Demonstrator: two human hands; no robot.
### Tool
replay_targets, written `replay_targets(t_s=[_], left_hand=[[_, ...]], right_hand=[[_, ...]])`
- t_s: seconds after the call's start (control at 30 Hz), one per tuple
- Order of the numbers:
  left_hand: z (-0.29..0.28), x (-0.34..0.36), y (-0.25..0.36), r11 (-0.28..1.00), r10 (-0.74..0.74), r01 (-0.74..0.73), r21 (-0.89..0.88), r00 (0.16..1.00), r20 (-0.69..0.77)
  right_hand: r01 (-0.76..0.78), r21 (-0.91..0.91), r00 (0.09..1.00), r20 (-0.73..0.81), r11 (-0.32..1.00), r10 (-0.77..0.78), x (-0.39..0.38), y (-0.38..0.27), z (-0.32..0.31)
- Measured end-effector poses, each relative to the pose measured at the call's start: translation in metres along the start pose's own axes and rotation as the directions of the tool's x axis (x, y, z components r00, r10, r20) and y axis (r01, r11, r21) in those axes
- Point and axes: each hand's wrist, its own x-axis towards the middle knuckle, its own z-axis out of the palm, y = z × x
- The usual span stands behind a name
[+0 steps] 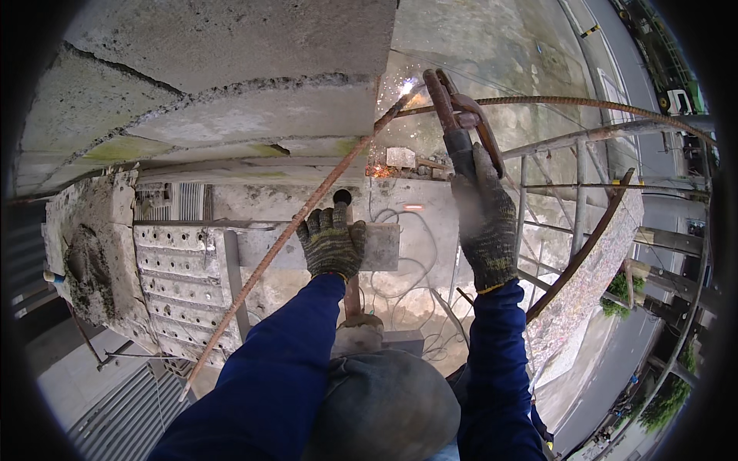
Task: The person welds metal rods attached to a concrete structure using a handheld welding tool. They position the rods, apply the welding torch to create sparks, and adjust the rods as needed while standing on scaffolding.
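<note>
high on scaffolding, the gloved right hand grips an electrode holder, sparks at the rebar joint under the concrete ledge; left hand fingers curl around a slanting rebar, best held rigid while the arc stays short.

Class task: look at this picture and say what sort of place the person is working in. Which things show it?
Most likely an outdoor building site, high up: a concrete wall, scaffold tubes, a street far below, and welding sparks on rusty rebar.
</note>
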Motion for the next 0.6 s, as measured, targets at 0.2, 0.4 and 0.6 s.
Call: replay_targets(t_s=[0.2,0.4,0.6], left_hand=[[-0.004,0.0,0.002,0.999,0.029,-0.028,-0.031,1.0,0.009],[-0.005,0.002,0.002,1.0,-0.021,0.021,-0.008,0.998,0.051],[-0.005,0.001,0.004,1.0,-0.006,0.006,0.011,0.999,0.042]], right_hand=[[0.048,-0.058,0.999,0.013,0.997,-0.047,0.0,0.012,0.007],[-0.036,0.063,0.999,0.019,0.997,0.035,-0.001,-0.006,-0.002],[0.079,-0.01,0.996,-0.036,0.997,-0.08,0.001,0.008,0.005]])
